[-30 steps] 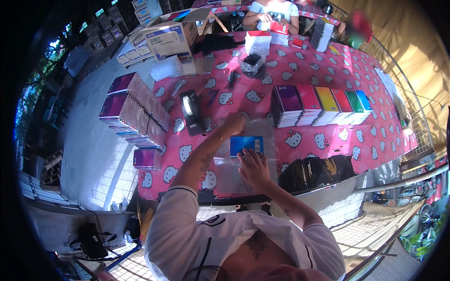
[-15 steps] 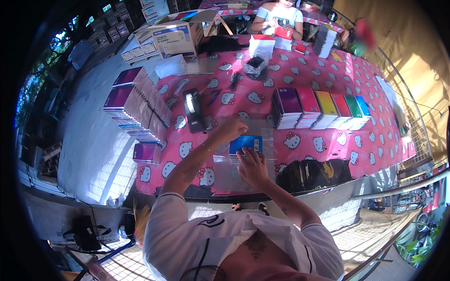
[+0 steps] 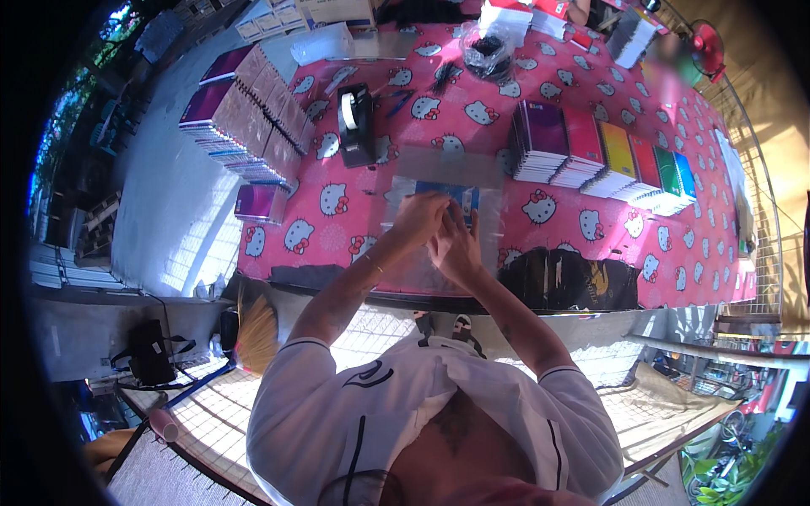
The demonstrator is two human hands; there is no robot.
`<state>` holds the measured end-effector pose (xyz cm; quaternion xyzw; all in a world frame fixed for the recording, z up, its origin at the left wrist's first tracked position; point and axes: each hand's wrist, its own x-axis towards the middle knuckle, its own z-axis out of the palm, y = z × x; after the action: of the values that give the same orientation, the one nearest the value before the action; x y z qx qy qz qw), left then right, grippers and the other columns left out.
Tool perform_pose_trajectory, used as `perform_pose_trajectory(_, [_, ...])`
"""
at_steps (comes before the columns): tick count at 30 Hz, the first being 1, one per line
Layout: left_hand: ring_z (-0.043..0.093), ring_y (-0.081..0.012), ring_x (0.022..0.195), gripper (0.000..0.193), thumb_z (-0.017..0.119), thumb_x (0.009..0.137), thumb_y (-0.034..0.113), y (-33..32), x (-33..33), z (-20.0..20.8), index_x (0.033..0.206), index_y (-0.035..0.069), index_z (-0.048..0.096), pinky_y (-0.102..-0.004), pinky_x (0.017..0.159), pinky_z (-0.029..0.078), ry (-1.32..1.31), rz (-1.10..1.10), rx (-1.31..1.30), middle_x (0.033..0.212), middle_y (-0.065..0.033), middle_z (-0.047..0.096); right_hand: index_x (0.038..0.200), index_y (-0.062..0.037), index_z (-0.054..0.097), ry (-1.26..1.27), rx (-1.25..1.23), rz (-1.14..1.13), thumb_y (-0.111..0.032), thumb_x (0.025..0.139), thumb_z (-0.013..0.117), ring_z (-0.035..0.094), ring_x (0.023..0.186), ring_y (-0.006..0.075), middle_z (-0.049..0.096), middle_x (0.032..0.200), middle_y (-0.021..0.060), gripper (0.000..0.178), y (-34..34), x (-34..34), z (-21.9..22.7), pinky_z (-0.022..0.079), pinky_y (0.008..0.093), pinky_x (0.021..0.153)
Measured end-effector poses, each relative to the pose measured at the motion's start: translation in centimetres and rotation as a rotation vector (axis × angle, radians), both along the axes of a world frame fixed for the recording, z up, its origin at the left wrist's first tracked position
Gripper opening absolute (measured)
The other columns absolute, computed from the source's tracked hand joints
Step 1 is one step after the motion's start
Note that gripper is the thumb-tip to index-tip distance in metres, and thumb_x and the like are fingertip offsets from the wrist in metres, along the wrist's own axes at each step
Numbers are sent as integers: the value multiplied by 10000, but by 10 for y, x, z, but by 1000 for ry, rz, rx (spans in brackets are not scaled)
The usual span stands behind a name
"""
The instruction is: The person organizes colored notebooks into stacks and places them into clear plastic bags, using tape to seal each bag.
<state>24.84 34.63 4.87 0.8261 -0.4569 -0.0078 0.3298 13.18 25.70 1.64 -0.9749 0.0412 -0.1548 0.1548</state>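
Note:
A blue spiral notebook (image 3: 470, 199) lies flat in front of me on layered clear plastic sheets or bags (image 3: 485, 175), partly hidden by my hands. My left hand (image 3: 422, 218) is over its near left part, the fingers curled together in a pinch; whatever they hold is too small to make out. Touching or nearly touching its fingertips is my right hand (image 3: 456, 249), with fingers stretched forward over the notebook's near edge. A black tape dispenser (image 3: 358, 135) with a pale roll stands beyond my left hand.
Tall stacks of purple spiral notebooks (image 3: 245, 110) stand at the left. A row of coloured notebook stacks (image 3: 582, 152) is at the right. Farther back are a clear plastic bag with black contents (image 3: 487, 52) and a red fan (image 3: 707, 49). Black torn material (image 3: 574, 278) covers the near table edge.
My left hand has come back toward me from above the notebook and met my right hand at its near side. The view has tilted downward.

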Motion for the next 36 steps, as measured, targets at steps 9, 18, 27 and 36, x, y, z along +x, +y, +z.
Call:
perform_pose_trajectory(9, [589,-287,1078,308,595,759,59,1,-11,-29,1064,13,600,-381,800,550,-419,-15,-55,1113,-114,583,1360,-75,484,-176,-21,-67,-192,723,780,375,1330,306,472,1322,139,713,-60,8,57,339,527,1023])
perform_pose_trajectory(18, [558,-339,1145,312,594,910,124,46,-26,-5,1158,-63,577,-418,957,474,-581,194,-20,1210,-192,573,1271,-68,574,27,-303,91,-324,670,812,588,1081,213,592,1153,48,695,-57,-9,36,407,404,917])
perform_pose_trajectory(27, [591,-126,628,237,772,833,254,93,183,-5,975,67,736,-276,609,508,905,781,-386,759,-8,587,1254,-64,593,-78,-272,108,-322,712,784,597,1041,209,596,1154,59,630,-54,-7,25,408,390,890])
perform_pose_trajectory(36, [692,-226,720,293,728,797,210,81,138,-49,993,-8,739,-347,673,527,978,714,-825,847,-97,733,1185,-64,629,-105,-256,106,-321,709,796,605,1009,210,600,1085,54,566,-54,-10,29,405,391,882])
